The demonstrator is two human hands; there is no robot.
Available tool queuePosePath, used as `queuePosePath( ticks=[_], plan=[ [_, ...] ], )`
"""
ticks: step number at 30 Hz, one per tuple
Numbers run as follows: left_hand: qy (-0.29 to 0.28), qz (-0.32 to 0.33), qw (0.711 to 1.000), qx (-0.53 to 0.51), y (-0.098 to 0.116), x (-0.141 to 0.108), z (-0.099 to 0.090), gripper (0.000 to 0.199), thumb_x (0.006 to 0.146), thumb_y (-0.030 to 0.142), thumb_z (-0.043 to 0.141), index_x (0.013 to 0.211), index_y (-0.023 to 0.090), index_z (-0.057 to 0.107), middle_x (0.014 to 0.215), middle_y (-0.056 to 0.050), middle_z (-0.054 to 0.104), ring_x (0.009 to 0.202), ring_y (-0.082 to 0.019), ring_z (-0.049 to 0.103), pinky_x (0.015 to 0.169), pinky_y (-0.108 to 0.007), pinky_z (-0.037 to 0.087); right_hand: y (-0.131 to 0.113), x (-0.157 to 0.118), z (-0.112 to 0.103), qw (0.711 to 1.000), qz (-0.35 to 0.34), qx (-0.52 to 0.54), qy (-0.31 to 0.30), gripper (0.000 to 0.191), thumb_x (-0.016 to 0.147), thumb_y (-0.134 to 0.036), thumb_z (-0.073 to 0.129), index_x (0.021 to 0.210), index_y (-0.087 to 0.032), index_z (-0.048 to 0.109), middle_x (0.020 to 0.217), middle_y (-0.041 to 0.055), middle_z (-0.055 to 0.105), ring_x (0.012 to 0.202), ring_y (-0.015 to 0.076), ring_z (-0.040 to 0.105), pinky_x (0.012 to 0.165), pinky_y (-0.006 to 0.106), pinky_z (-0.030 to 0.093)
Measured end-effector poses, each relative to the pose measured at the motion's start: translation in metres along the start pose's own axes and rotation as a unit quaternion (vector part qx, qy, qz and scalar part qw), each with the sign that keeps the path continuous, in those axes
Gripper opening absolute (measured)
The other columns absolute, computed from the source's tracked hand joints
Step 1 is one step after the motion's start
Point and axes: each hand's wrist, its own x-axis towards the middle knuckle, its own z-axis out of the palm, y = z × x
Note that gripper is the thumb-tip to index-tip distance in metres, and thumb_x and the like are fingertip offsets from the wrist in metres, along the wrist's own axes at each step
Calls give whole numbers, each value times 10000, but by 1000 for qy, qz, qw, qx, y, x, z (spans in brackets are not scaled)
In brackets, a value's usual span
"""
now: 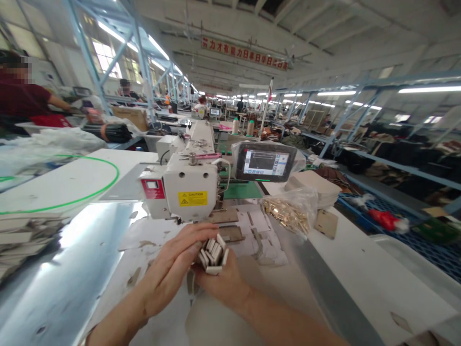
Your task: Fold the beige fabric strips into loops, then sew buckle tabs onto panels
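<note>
Held bundle, first-person view. A bundle of small pale strips (213, 254) sits between my two grips. The strips are flat, short and rectangular, with square ends and a cream-white face; their material is too small to tell. They lie loosely stacked and slightly fanned, not squared off, with their ends and edges turned up and toward the right of my grips. The long axes of the strips do not quite agree: the upper ones tilt, and the lowest lies nearly level across my right palm.

My left grip (169, 264) is closed over the upper left of the bundle, with the fingers extended across it. My right grip (223, 286) is cupped beneath, closed around the bundle from below.

Directly ahead of my grips stands the head of an industrial sewing machine (189, 185), bearing a yellow caution label. Just ahead and to the right lie a paper pattern sheet (259, 230) and a clear plastic bag of small brass-coloured fittings (286, 216), both on the white bench (360, 278). Farther ahead and to the right is a lit control screen (264, 161). Well to the left lies a stack of cut pieces (21, 235).
</note>
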Motion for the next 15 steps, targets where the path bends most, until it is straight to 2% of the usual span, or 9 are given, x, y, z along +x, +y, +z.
queuePosePath(
  ticks=[3,5,9,13,15],
  plan=[
    [38,-25,999,-13,5,-4,-4,347,992,362,450,1128,293,761,1298,-46,708,1255,-267,614,1129,-411,451,8,-2,0,1000,-7,-2,-13,304,672,-136,742,935,-239,628,809,-20,643,701,166,559,654,271,489],
    [35,-25,999,-12,13,-2,-10,305,973,364,498,1119,291,756,1260,-54,720,1216,-261,634,1088,-385,479,12,-2,0,1000,-18,2,-20,343,680,-150,765,982,-241,632,835,-21,650,721,165,569,681,271,499],
    [-73,5,997,15,30,11,-28,198,937,349,571,997,270,743,1142,-69,737,1031,-225,693,912,-302,552,8,-3,0,998,-51,-6,-33,505,674,-156,772,1151,-247,630,923,-12,681,784,171,601,730,271,514],
    [-171,-10,984,45,43,25,-44,136,906,353,607,933,272,713,1026,-39,738,934,-198,686,842,-263,545,-5,-4,0,997,-55,-7,-54,377,687,-220,762,1045,-226,643,869,-10,675,737,165,584,706,272,501],
    [-201,-20,977,73,45,29,-48,105,886,315,617,935,278,702,985,-19,733,890,-186,674,798,-248,533,-9,-5,0,997,-47,9,-64,346,682,-263,777,995,-223,634,860,-6,672,738,171,584,719,286,500]
  ],
)
